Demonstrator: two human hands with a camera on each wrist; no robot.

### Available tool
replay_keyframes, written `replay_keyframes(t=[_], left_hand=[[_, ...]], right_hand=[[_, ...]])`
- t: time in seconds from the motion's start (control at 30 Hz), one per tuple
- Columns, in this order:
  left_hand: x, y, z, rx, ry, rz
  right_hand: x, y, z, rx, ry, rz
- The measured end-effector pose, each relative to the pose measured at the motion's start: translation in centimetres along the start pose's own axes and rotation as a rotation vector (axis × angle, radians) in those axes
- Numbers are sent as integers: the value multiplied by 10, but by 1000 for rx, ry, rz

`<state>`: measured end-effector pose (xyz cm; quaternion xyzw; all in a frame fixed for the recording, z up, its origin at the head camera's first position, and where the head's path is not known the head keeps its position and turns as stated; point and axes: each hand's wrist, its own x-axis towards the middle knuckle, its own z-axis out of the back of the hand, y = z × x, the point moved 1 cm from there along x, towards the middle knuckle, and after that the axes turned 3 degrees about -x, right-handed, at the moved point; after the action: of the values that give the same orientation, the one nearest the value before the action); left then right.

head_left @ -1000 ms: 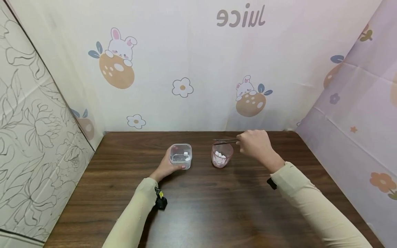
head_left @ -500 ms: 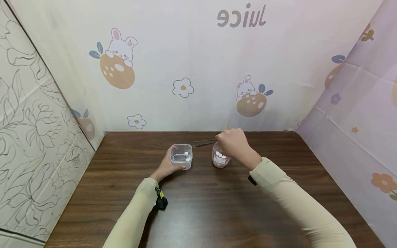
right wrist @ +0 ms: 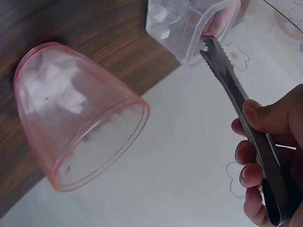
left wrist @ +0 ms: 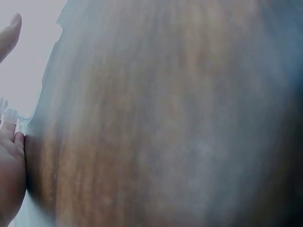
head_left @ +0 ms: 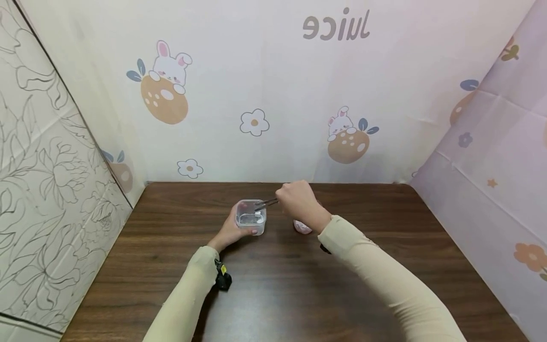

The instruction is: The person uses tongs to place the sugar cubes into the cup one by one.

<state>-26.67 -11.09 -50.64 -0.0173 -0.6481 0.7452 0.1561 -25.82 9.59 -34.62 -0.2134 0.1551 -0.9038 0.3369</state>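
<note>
A clear square plastic container (head_left: 260,229) is held by my left hand (head_left: 228,232), with fingers around its left side and the thumb in front. Inside it lie a couple of small white cubes (right wrist: 161,33). My right hand (head_left: 297,201) grips metal tongs (right wrist: 232,87) with serrated tips. Those tips reach over the container's rim into its mouth, slightly parted, with nothing seen between them. A pink transparent cup (right wrist: 111,92) stands upright right of the container, partly hidden in the head view behind my right hand. Several white cubes (right wrist: 61,87) fill its lower part.
The dark wooden table (head_left: 273,294) runs back to a printed wall cloth (head_left: 222,85). Side panels stand at left and right. A black wrist camera (head_left: 223,278) sits on my left sleeve.
My right hand has moved left with the tongs, from the cup's right side across the cup to the container. The tips have gone into the container's mouth. My left hand stays in place.
</note>
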Motion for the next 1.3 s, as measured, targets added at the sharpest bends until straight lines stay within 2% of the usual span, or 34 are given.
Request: replay_keyframes(t=[0.23,0.57,0.73,0.77,1.0,1.3], left_hand=[[-7,-24,1,-11,23,4],[-8,-24,1,-42,38,34],[-8,-26,2,-45,38,46],[-8,-25,2,-45,38,45],[3,10,1,-8,0,48],[4,10,0,-43,8,15]], right_hand=[[11,15,-5,-72,18,16],[27,37,-13,-145,181,-7],[31,45,-14,-185,193,-29],[31,46,-14,-193,195,-33],[33,52,-16,-232,219,-40],[35,53,-19,-239,224,-42]])
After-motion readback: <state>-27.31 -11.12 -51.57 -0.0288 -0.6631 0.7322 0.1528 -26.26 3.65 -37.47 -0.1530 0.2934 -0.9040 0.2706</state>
